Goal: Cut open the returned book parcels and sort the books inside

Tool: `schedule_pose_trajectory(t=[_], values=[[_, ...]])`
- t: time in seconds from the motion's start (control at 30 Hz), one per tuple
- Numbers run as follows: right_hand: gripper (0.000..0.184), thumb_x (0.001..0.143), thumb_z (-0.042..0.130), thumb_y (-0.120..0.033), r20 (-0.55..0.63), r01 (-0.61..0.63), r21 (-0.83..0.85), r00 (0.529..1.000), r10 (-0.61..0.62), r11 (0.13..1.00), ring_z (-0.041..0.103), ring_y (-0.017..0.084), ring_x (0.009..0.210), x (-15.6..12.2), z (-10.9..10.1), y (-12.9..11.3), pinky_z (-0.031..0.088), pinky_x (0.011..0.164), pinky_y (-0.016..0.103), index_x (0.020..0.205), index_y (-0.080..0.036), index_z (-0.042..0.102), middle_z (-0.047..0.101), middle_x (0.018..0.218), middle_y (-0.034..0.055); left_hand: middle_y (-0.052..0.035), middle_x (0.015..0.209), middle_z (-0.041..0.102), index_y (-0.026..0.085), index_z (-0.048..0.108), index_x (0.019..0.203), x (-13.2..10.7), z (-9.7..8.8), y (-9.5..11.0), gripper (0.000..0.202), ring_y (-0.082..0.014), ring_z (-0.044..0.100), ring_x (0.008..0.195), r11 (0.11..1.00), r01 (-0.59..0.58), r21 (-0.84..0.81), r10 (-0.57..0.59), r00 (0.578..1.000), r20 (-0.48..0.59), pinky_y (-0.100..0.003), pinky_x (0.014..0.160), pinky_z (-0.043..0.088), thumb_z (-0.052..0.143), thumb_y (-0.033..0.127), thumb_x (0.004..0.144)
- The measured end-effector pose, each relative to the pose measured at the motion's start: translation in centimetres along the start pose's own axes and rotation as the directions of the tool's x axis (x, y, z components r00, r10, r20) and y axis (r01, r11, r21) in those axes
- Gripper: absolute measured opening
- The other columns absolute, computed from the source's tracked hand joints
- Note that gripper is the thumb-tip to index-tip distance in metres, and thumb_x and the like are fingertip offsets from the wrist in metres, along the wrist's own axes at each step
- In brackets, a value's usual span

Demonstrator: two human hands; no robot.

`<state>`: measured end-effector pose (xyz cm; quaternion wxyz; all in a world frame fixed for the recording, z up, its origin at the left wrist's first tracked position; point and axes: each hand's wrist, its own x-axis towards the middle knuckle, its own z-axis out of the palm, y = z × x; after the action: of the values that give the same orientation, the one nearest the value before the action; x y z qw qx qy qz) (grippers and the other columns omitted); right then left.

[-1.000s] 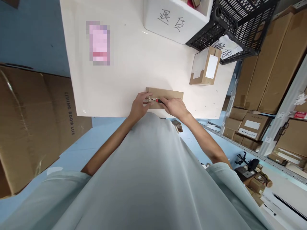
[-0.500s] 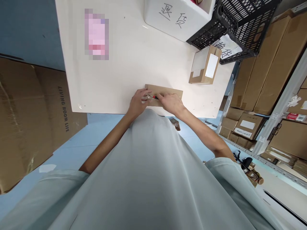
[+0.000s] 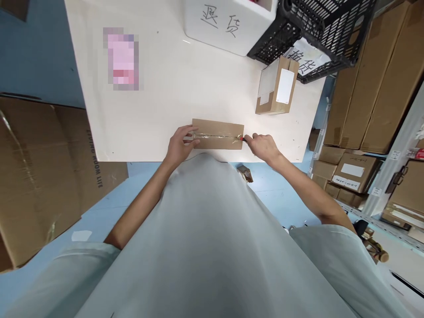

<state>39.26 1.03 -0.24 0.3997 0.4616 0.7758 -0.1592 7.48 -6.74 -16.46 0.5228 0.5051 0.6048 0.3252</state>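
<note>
A long, narrow cardboard box (image 3: 217,128) lies near the table's front edge, with clear tape along its lengthwise seam; a dark slit line runs through the tape. My left hand (image 3: 181,145) grips the box's left end, fingers and thumb on its top and edge. In my right hand (image 3: 264,146), just off the right end, is a small red and black box cutter (image 3: 244,139). Its tip meets the tape at that end; the blade itself is too small to make out.
On the white table (image 3: 159,97) stand a taped carton (image 3: 277,86), a white bin (image 3: 225,26) and a black crate (image 3: 306,26) at the back right. A pixelated pink item (image 3: 123,59) lies at left. Shelves of cartons (image 3: 354,172) stand right; a large carton (image 3: 43,176) is at left.
My right hand has drawn the box cutter rightwards along the seam, from near my left hand to the box's right end. My left hand still holds the left end. The view has shifted slightly.
</note>
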Motion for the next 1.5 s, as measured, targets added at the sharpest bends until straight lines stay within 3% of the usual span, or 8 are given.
schedule_pose_trajectory(t=[0.2, 0.4, 0.63, 0.8, 0.97, 1.3, 1.4, 1.5], values=[[0.047, 0.126, 0.034, -0.033, -0.117, 0.009, 0.121, 0.993, 0.005, 0.993, 0.076, 0.032, 0.107, 0.6, 4.4, 4.0, 0.041, 0.08, 0.038, 0.155, -0.02, 0.068, 0.079, 0.13, 0.0212, -0.0126, 0.159, 0.066, 0.029, 0.075, 0.147, 0.1, -0.3, 0.6, 0.054, -0.0265, 0.075, 0.117, 0.999, 0.022, 0.041, -0.022, 1.0, -0.014, -0.047, 0.101, 0.071, 0.078, 0.044, 0.094], [0.043, 0.124, 0.042, -0.039, -0.275, 0.1, 0.395, 0.961, 0.013, 0.913, 0.073, 0.029, 0.115, 3.5, 9.7, 5.3, 0.047, 0.087, 0.034, 0.152, -0.023, 0.071, 0.081, 0.133, 0.0147, -0.0136, 0.158, 0.068, 0.028, 0.074, 0.146, 0.3, -0.1, 0.6, 0.056, -0.0266, 0.075, 0.12, 0.994, 0.065, 0.083, -0.063, 0.998, -0.03, -0.043, 0.1, 0.071, 0.078, 0.048, 0.094], [0.05, 0.121, 0.04, -0.051, -0.397, 0.265, 0.838, 0.895, 0.201, 0.477, 0.074, 0.025, 0.117, 6.0, 16.2, 1.7, 0.054, 0.099, 0.032, 0.141, -0.022, 0.075, 0.083, 0.139, 0.0111, -0.0136, 0.162, 0.067, 0.028, 0.071, 0.149, -0.3, -0.7, 1.2, 0.061, -0.0291, 0.074, 0.127, 0.986, 0.108, 0.126, -0.104, 0.994, -0.037, -0.047, 0.106, 0.068, 0.077, 0.054, 0.094], [0.057, 0.115, 0.04, -0.068, -0.302, 0.214, 0.943, 0.874, 0.38, 0.255, 0.075, 0.026, 0.103, 6.3, 18.5, -0.3, 0.057, 0.094, 0.036, 0.139, -0.026, 0.072, 0.084, 0.126, 0.01, -0.0129, 0.163, 0.065, 0.03, 0.073, 0.15, -1.3, -2.6, 2.0, 0.061, -0.0337, 0.069, 0.138, 0.963, 0.134, 0.232, -0.111, 0.988, -0.109, -0.052, 0.113, 0.063, 0.079, 0.058, 0.095], [0.059, 0.112, 0.04, -0.075, -0.272, 0.236, 0.961, 0.902, 0.335, 0.144, 0.07, 0.021, 0.087, 7.3, 17.9, -2.4, 0.056, 0.087, 0.032, 0.121, -0.026, 0.071, 0.079, 0.099, 0.0041, -0.0138, 0.161, 0.065, 0.031, 0.075, 0.149, -1.5, -3.3, 1.9, 0.059, -0.0332, 0.07, 0.131, 0.939, 0.15, 0.311, -0.111, 0.984, -0.141, -0.05, 0.105, 0.064, 0.079, 0.057, 0.096], [0.064, 0.102, 0.057, -0.089, -0.276, 0.352, 0.922, 0.889, 0.365, -0.159, 0.076, 0.019, 0.082, 6.1, 12.2, -4.5, 0.061, 0.072, 0.03, 0.105, -0.026, 0.068, 0.065, 0.09, -0.0009, -0.0161, 0.153, 0.062, 0.03, 0.076, 0.148, -2.3, -5.1, 0.6, 0.053, -0.0377, 0.061, 0.138, 0.893, 0.161, 0.42, -0.081, 0.976, -0.202, -0.053, 0.108, 0.061, 0.077, 0.047, 0.098], [0.064, 0.102, 0.059, -0.088, -0.269, 0.349, 0.927, 0.875, 0.403, -0.138, 0.078, 0.019, 0.082, 4.3, 9.9, -4.6, 0.06, 0.067, 0.029, 0.112, -0.026, 0.071, 0.066, 0.093, -0.0002, -0.0168, 0.143, 0.067, 0.027, 0.075, 0.151, -2.1, -3.9, -0.4, 0.054, -0.0386, 0.059, 0.136, 0.89, 0.143, 0.434, -0.077, 0.983, -0.167, -0.055, 0.108, 0.06, 0.075, 0.036, 0.097], [0.061, 0.108, 0.055, -0.084, -0.302, 0.342, 0.94, 0.826, 0.475, 0.003, 0.076, 0.018, 0.087, 2.6, 8.1, -4.5, 0.059, 0.068, 0.028, 0.115, -0.027, 0.074, 0.069, 0.103, 0.0025, -0.0154, 0.139, 0.07, 0.024, 0.071, 0.155, -1.2, -1.0, -0.9, 0.059, -0.0342, 0.063, 0.125, 0.914, 0.121, 0.388, -0.088, 0.991, -0.101, -0.051, 0.103, 0.061, 0.071, 0.029, 0.096]])
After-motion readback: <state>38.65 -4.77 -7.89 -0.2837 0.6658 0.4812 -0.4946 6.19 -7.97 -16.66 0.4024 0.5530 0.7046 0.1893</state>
